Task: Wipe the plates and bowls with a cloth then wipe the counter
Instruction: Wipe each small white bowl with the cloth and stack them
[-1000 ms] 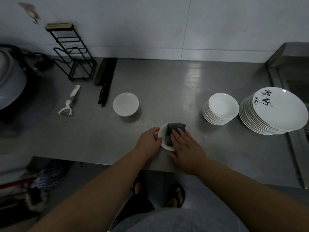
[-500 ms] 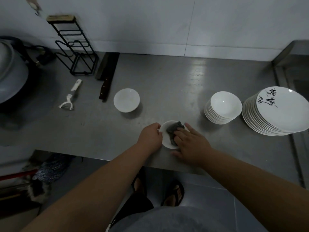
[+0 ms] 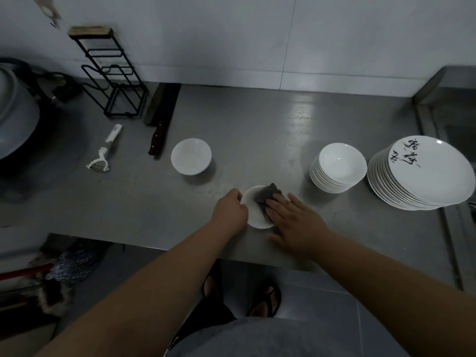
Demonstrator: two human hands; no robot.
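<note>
The right hand's fingers (image 3: 277,206) lie straight and flat, pressing a dark grey cloth (image 3: 269,193) down into a small white bowl (image 3: 253,217); the cloth's far corner sticks up past the bowl's rim. The right hand (image 3: 296,222) itself spreads over the bowl's right side, thumb out towards the near edge. The left hand (image 3: 230,215) curls its fingers round the bowl's left rim and grips it. The bowl sits on the steel surface (image 3: 257,124) near the front edge (directly before the person). Beyond it to the left stands a single white bowl (image 3: 191,156), well apart. To the right is a stack of white bowls (image 3: 337,166), and just beside that a stack of white plates (image 3: 422,176), the top one bearing black brush lettering. Farther left lie a white peeler (image 3: 103,153) and a dark-handled cleaver (image 3: 161,117), with a black wire rack (image 3: 113,81) near the wall.
</note>
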